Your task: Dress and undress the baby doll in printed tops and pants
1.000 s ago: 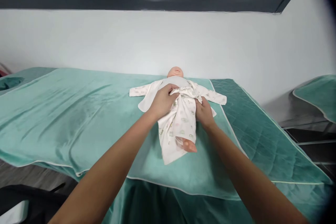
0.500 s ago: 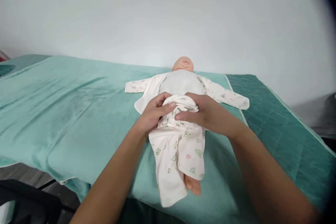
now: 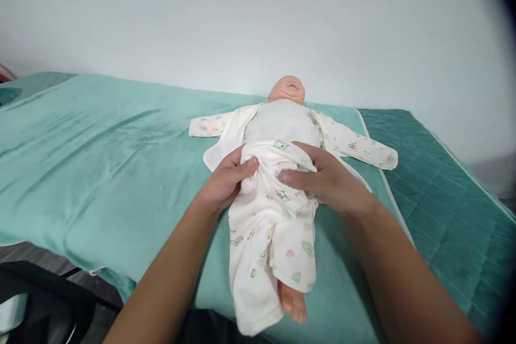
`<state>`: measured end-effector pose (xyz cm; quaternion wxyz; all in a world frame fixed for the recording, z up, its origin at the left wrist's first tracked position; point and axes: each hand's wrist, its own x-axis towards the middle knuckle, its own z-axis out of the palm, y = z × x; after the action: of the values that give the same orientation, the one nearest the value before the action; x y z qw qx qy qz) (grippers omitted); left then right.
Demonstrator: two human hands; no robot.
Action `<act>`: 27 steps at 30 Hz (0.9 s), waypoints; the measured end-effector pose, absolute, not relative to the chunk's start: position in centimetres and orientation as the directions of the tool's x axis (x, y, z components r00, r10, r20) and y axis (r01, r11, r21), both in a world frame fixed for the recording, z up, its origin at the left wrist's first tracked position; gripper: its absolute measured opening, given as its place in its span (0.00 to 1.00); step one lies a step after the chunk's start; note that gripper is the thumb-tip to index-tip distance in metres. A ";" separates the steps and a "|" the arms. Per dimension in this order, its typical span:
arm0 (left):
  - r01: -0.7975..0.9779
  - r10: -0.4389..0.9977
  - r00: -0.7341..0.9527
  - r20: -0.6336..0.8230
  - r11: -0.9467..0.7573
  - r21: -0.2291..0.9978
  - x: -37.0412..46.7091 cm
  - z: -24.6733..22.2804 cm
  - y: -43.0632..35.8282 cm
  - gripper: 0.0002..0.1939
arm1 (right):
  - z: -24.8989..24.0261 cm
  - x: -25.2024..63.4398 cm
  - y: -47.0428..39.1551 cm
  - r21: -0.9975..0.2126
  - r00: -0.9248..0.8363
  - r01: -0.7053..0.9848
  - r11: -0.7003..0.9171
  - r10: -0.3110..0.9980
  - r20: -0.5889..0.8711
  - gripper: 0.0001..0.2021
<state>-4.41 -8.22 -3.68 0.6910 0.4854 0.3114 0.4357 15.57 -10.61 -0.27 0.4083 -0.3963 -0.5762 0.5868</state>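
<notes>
A baby doll (image 3: 287, 90) lies on its back, head toward the wall. White patterned pants (image 3: 274, 209) cover its legs, and the waistband reaches its lower belly. My left hand (image 3: 228, 180) grips the pants at the left side of the waist, thumb on top. At the right side, my right hand (image 3: 322, 174) pinches the same waistband between thumb and fingers. One bare foot (image 3: 293, 303) sticks out of the right pant leg; the other foot is hidden in the left one. An open white jacket (image 3: 229, 137) with patterned sleeves lies spread around the grey-white torso (image 3: 282, 122).
A light green cloth (image 3: 113, 172) covers the table under the doll. Darker quilted green fabric (image 3: 443, 183) lies to the right. Behind stands a pale wall (image 3: 201, 21). A black chair (image 3: 44, 301) with a white object (image 3: 12, 313) is at the lower left.
The bunched waistband has been drawn up toward the torso and spread wider, with both hands on it. The view has shifted slightly, and more of the bare foot shows.
</notes>
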 end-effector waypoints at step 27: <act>-0.358 0.951 0.309 0.007 0.109 0.927 -4.2 -3.8 -8.7 0.20 | 0.0 15.2 -10.7 -0.980 -0.512 0.198 -0.003 0.852 -0.106 0.17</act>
<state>-4.23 -8.69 -3.79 0.6694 0.4545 0.3263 0.4887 15.22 -10.74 -0.03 0.2816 -0.4056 -0.6476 0.5804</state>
